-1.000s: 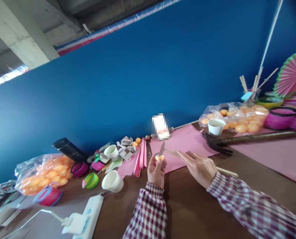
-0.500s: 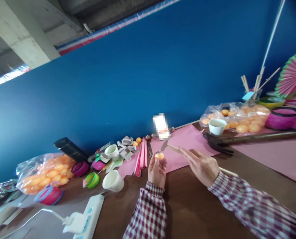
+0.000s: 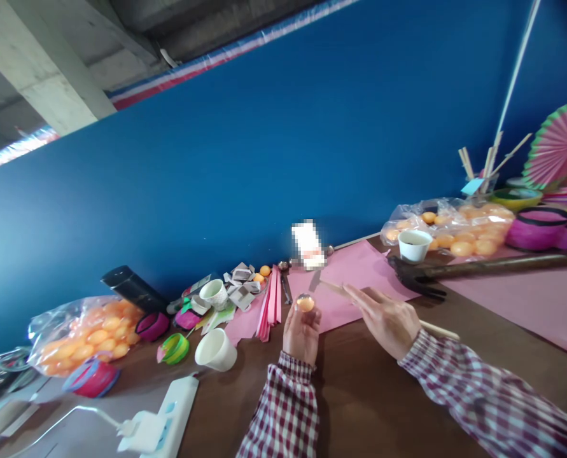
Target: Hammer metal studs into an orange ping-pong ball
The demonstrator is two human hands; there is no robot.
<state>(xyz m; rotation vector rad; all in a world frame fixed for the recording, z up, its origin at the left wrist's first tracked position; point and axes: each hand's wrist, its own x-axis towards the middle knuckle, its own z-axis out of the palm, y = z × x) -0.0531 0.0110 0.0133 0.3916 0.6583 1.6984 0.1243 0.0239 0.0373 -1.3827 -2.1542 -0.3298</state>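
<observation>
In front of me, my left hand (image 3: 301, 334) is closed with its fingertips around a small, shiny round thing (image 3: 305, 303). It looks orange in the middle and silvery at the top edge; whether it is a ball or a hollow cup I cannot tell. My right hand (image 3: 388, 318) grips a small hammer (image 3: 335, 288) by its thin wooden handle, whose end sticks out beyond the wrist. The grey head is a short distance above the round thing, apart from it. Pink paper (image 3: 347, 299) lies beneath the hammer.
A large claw hammer (image 3: 483, 267) lies at right, beside a white cup (image 3: 414, 245) and a bag of orange balls (image 3: 483, 222). To the left are a paper cup (image 3: 216, 350), folded pink strips (image 3: 274, 305), a power strip (image 3: 181, 407) and another ball bag (image 3: 90, 327).
My left hand and the round thing sit very slightly lower in view, a little farther from the hammer head. Both holds are the same.
</observation>
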